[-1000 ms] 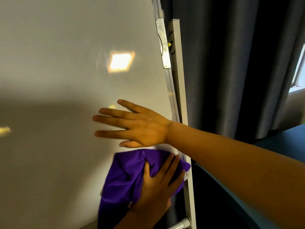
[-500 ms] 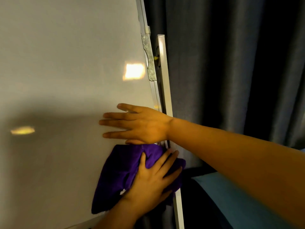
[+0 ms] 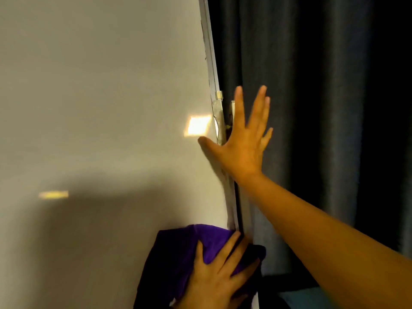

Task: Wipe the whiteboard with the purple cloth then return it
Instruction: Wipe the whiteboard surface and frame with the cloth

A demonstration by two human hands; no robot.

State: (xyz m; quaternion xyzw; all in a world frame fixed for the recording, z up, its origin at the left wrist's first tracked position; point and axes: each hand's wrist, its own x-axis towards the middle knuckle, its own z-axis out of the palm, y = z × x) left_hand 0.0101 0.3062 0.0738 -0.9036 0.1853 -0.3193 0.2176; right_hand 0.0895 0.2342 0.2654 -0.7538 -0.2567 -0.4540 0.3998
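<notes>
Pressing the cloth (image 3: pixel 207 244) flat against the whiteboard (image 3: pixel 100 108) near its lower right edge, my left hand (image 3: pixel 219 275) lies spread over it, fingers splayed rather than clenched. My right hand (image 3: pixel 242 141) is released, fingers fanned upward, thumb at the board's right frame (image 3: pixel 211 70) beside a metal bracket (image 3: pixel 219 121). Dark curtain (image 3: pixel 323 108) hangs behind.
</notes>
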